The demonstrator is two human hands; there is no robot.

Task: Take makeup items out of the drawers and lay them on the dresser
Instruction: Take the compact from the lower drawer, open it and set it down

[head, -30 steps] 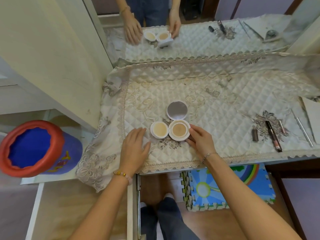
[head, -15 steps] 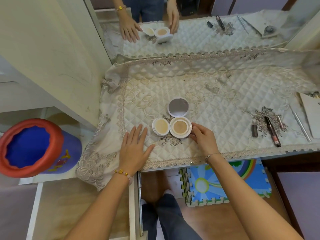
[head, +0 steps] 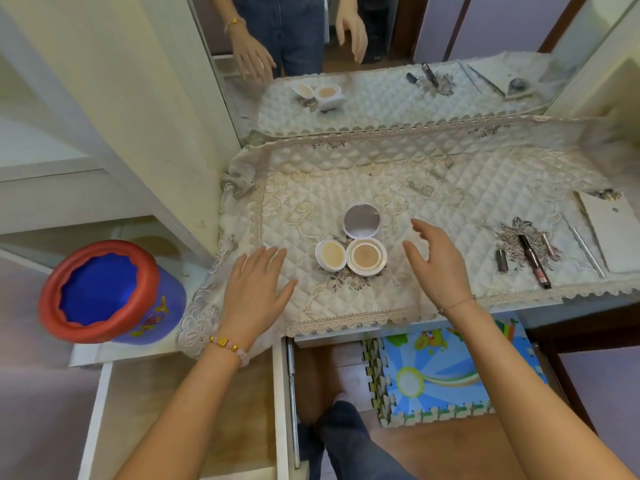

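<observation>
The open compact (head: pixel 366 255) lies at the centre of the frame on the quilted cloth (head: pixel 450 181) that covers the desk (head: pixel 332 338). Its mirror lid is swung open toward the top of the frame, and a round puff (head: pixel 330 254) touches its left side. The left grip (head: pixel 256 289) lies flat on the cloth just left of and below the puff, fingers straight and spread, holding nothing and clear of the puff. The right grip (head: pixel 438 261) is just right of the compact and apart from it, fingers loosely parted and a little curved, empty; whether it touches the cloth cannot be told. At the right of the frame, well apart from both grips, lie a small tube (head: pixel 501 260), a dark wand (head: pixel 533 261) and a thin stick (head: pixel 588 252). An open drawer (head: pixel 180 410) sits at lower left under the left forearm. A red-rimmed blue tub (head: pixel 100 292) stands at far left.
</observation>
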